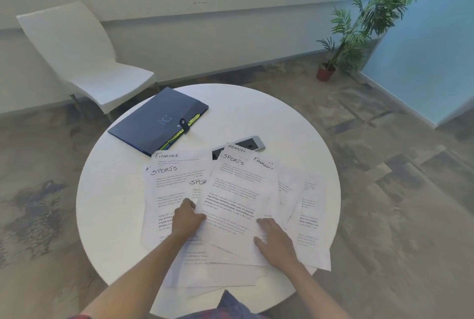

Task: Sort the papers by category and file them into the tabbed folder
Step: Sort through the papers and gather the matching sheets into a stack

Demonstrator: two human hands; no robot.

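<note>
Both hands rest on papers (241, 206); left hand (186, 218) perhaps pinching.

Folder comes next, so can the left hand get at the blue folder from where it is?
Probably yes. The left hand rests on the papers, and the blue folder lies closed beyond them on the table, with nothing standing between; only flat sheets to reach over.

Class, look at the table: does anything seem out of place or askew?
Yes. The papers lie fanned and crooked with categories mixed, and a phone sits half buried under their far edge. The folder is fastened shut.
</note>
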